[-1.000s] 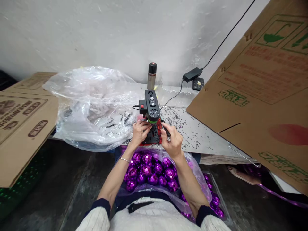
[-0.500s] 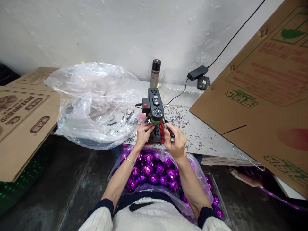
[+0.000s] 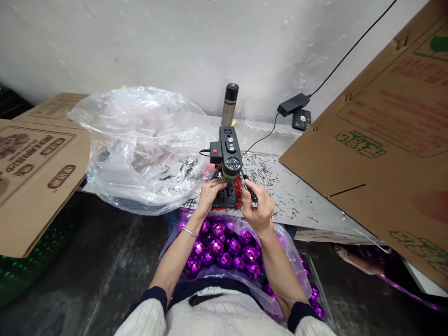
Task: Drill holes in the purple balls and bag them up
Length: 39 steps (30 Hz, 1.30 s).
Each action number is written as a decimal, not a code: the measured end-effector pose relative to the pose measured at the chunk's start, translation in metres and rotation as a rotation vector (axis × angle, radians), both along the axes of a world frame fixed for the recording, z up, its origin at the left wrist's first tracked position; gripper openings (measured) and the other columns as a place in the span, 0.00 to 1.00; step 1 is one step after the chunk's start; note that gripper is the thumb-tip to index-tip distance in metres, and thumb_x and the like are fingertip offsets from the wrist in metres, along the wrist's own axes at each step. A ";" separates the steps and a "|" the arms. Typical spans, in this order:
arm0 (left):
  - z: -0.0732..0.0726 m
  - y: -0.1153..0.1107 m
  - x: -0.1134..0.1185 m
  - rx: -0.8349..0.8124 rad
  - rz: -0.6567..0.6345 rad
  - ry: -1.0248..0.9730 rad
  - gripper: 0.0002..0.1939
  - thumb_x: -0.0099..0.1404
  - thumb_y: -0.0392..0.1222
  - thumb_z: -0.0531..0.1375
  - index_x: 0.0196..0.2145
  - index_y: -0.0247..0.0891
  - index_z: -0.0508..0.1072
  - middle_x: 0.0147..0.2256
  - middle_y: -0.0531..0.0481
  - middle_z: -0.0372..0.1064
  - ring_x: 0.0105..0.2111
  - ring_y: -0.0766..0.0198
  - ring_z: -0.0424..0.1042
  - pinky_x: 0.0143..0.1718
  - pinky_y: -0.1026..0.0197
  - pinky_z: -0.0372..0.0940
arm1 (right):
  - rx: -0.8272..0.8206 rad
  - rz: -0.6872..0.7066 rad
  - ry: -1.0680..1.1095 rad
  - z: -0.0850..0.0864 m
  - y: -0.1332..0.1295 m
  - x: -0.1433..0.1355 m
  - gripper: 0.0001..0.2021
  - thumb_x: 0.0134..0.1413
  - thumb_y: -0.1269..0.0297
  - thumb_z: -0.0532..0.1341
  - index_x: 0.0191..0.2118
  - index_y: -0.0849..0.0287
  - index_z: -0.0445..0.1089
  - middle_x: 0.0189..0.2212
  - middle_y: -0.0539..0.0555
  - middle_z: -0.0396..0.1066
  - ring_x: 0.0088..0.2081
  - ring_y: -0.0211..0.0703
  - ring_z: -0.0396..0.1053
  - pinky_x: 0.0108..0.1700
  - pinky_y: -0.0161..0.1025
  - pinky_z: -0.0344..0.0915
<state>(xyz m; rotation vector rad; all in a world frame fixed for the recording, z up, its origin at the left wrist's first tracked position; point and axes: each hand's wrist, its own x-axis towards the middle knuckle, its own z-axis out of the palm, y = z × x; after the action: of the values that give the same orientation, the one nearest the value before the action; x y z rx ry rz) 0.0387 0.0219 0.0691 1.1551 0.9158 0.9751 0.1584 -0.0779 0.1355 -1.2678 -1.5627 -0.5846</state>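
Black bench machine (image 3: 230, 148) stood on the table (image 3: 297, 203), between my hands. My right hand (image 3: 259, 205) was clamped on its lever handle (image 3: 252, 193). My left hand (image 3: 210, 193) reached beneath it, fingers together; whether they pinched anything, I couldn't quite tell. Purple balls (image 3: 224, 260) sat in a plastic bag (image 3: 287, 255) below the table edge.

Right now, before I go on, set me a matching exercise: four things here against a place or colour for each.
1. Left hand
2. Right hand
3. Balls
4. Can

A. Shiny purple
B. On the black handle
C. Upright near the wall
D. At the near end of the machine

Pairs: 1-D, 2-B, 3-A, 4-C.
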 end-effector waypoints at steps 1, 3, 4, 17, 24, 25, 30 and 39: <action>0.003 0.001 0.000 -0.013 -0.002 0.002 0.06 0.50 0.39 0.68 0.29 0.39 0.84 0.40 0.46 0.82 0.47 0.52 0.78 0.58 0.50 0.66 | 0.001 0.002 0.001 0.000 0.000 0.000 0.18 0.66 0.72 0.57 0.59 0.59 0.65 0.37 0.56 0.79 0.31 0.39 0.73 0.34 0.36 0.69; 0.008 0.002 0.000 -0.038 -0.001 0.011 0.05 0.50 0.39 0.68 0.27 0.39 0.83 0.39 0.46 0.82 0.46 0.51 0.78 0.57 0.50 0.67 | -0.007 0.005 0.007 -0.001 -0.002 0.001 0.18 0.66 0.71 0.57 0.60 0.58 0.65 0.37 0.56 0.79 0.32 0.40 0.74 0.34 0.36 0.70; 0.009 0.003 0.000 -0.052 0.002 0.013 0.05 0.50 0.39 0.67 0.27 0.38 0.83 0.38 0.46 0.82 0.46 0.51 0.78 0.57 0.50 0.67 | -0.019 0.006 0.017 -0.004 -0.002 0.002 0.19 0.66 0.70 0.58 0.61 0.57 0.65 0.39 0.56 0.79 0.33 0.40 0.75 0.35 0.36 0.71; -0.025 -0.005 -0.022 0.325 0.205 0.218 0.12 0.64 0.46 0.63 0.41 0.41 0.84 0.45 0.45 0.80 0.48 0.57 0.76 0.56 0.52 0.66 | -0.431 0.073 0.736 -0.072 0.030 -0.012 0.15 0.64 0.54 0.59 0.42 0.60 0.77 0.36 0.57 0.77 0.34 0.40 0.73 0.35 0.36 0.69; 0.002 -0.005 -0.015 0.531 0.216 0.268 0.13 0.67 0.48 0.63 0.43 0.42 0.83 0.46 0.44 0.79 0.49 0.55 0.75 0.57 0.51 0.66 | -0.408 0.125 0.776 -0.077 0.038 -0.012 0.13 0.62 0.56 0.60 0.40 0.60 0.77 0.35 0.55 0.78 0.33 0.38 0.72 0.36 0.36 0.69; 0.005 -0.005 -0.014 0.541 0.221 0.269 0.13 0.68 0.49 0.63 0.43 0.41 0.83 0.46 0.44 0.79 0.49 0.55 0.75 0.57 0.51 0.66 | -0.406 0.122 0.775 -0.080 0.039 -0.011 0.13 0.62 0.56 0.60 0.40 0.60 0.77 0.35 0.55 0.78 0.33 0.39 0.72 0.36 0.36 0.69; 0.013 -0.003 -0.012 0.572 0.164 0.239 0.14 0.69 0.51 0.61 0.41 0.42 0.84 0.43 0.44 0.80 0.46 0.56 0.76 0.54 0.52 0.67 | -0.410 0.152 0.726 -0.089 0.045 -0.010 0.14 0.63 0.56 0.58 0.37 0.59 0.77 0.35 0.55 0.78 0.36 0.40 0.73 0.38 0.38 0.70; 0.005 -0.001 -0.011 0.493 0.128 0.256 0.13 0.68 0.49 0.62 0.39 0.42 0.84 0.44 0.45 0.80 0.48 0.56 0.76 0.56 0.51 0.68 | -0.456 0.110 0.789 -0.094 0.047 -0.017 0.15 0.62 0.54 0.58 0.39 0.60 0.76 0.32 0.55 0.77 0.33 0.40 0.71 0.36 0.38 0.69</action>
<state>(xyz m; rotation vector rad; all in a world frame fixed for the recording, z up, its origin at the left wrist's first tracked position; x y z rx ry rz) 0.0272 0.0210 0.0741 1.6830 0.9893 1.2167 0.1414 -0.0309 0.0411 -1.4834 -1.0926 0.3526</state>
